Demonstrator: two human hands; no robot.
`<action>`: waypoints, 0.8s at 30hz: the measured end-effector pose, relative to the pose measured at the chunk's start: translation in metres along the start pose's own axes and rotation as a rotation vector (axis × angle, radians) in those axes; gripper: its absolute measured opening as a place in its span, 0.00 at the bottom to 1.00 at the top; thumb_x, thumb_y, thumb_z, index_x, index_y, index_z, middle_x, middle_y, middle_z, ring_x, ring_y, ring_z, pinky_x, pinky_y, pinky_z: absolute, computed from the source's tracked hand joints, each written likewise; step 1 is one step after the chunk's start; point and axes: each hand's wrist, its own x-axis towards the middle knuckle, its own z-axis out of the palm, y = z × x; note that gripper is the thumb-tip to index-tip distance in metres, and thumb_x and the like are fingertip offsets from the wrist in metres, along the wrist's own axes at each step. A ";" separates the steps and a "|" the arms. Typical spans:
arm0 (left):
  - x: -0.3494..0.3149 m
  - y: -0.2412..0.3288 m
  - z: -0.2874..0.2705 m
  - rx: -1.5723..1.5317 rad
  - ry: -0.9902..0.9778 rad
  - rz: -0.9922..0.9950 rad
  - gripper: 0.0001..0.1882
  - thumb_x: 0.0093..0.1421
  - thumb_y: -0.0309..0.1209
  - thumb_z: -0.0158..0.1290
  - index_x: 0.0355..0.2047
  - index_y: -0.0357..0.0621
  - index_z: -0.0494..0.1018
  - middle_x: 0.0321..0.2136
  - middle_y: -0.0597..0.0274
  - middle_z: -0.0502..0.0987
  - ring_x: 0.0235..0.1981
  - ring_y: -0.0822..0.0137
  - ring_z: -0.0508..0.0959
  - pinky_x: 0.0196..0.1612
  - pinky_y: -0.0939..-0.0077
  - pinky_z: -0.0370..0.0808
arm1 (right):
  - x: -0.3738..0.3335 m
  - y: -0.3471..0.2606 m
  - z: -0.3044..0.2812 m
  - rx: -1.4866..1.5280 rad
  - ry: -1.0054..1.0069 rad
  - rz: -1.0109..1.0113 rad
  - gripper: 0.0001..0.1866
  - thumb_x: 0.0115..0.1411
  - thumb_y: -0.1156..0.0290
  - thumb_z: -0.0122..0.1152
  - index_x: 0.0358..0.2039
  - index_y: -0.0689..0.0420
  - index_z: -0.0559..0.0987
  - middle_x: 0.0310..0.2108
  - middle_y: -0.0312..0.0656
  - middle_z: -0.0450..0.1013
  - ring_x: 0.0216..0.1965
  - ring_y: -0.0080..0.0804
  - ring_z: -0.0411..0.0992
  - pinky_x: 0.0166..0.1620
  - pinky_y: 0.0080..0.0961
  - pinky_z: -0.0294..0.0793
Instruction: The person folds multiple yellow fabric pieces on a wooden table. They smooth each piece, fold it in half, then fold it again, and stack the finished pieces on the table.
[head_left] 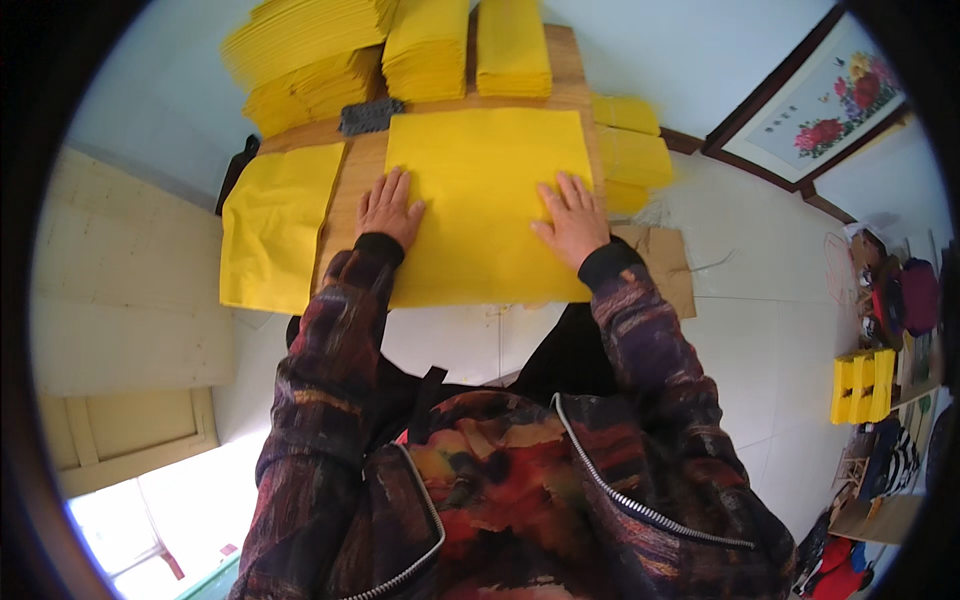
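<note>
Yellow sheet (490,210), broad, smooth and nearly rectangular, lies flat on the wooden surface (568,65), its near edge facing the person. To its left, a slightly smaller yellow piece (275,225) shows soft wrinkles across its face. Along the far side stand yellow stacks (425,50), narrow oblongs whose many thin layers show as fine ridges at the edges. Both hands are open, palms down, gripping nothing: the left hand (391,207) straddles the sheet's left edge, the right hand (573,218) rests near its right edge, fingers parted. Smallest is a dark grey, rough-textured pad (370,116) beside the stacks.
</note>
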 end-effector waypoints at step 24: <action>-0.060 0.020 -0.040 -0.108 -0.169 0.472 0.34 0.58 0.54 0.48 0.62 0.56 0.59 0.64 0.57 0.55 0.65 0.51 0.53 0.63 0.52 0.53 | -0.066 0.033 -0.043 0.211 0.089 -0.242 0.23 0.57 0.60 0.59 0.49 0.60 0.71 0.55 0.46 0.65 0.58 0.43 0.61 0.62 0.44 0.56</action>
